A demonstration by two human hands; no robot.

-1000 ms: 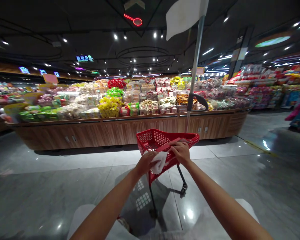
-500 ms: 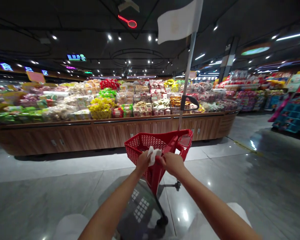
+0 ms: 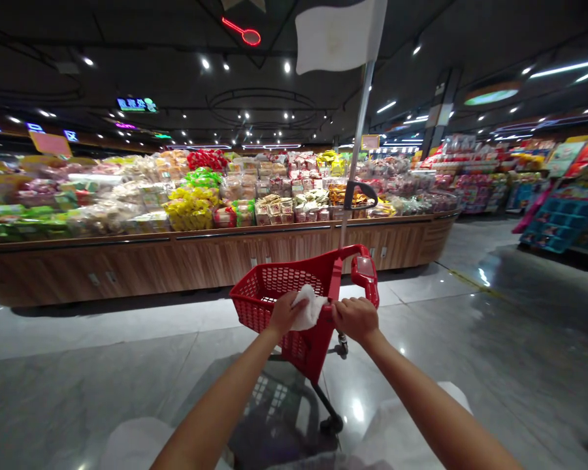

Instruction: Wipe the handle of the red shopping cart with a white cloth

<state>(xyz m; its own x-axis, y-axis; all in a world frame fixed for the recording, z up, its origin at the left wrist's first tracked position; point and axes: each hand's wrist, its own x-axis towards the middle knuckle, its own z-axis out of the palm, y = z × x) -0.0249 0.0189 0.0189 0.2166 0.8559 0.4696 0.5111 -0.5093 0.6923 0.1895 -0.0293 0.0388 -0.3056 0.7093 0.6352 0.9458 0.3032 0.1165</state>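
A red shopping cart (image 3: 301,346) with a perforated basket stands sideways in front of me. My left hand (image 3: 285,313) is closed on a crumpled white cloth (image 3: 308,309), which lies against the near rim of the basket. Beside it, my right hand (image 3: 357,318) wraps round the cart's red rim near the handle end. The cart's handle (image 3: 365,271) curves up just beyond that hand. From the cart rises a metal pole (image 3: 359,130) bearing a white flag (image 3: 336,38) and a dark hook-shaped grip (image 3: 361,196). The basket's bottom is partly hidden.
Behind the cart runs a long wood-panelled display counter (image 3: 215,258) heaped with packaged foods. A blue rack (image 3: 551,219) stands at the right, with more stocked shelves (image 3: 475,173) behind it. Shiny grey tiled floor (image 3: 102,372) surrounds the cart.
The cart has turned, so its handle end shows more openly. The white cloth appears more spread out along the rim. My view has shifted slightly right.
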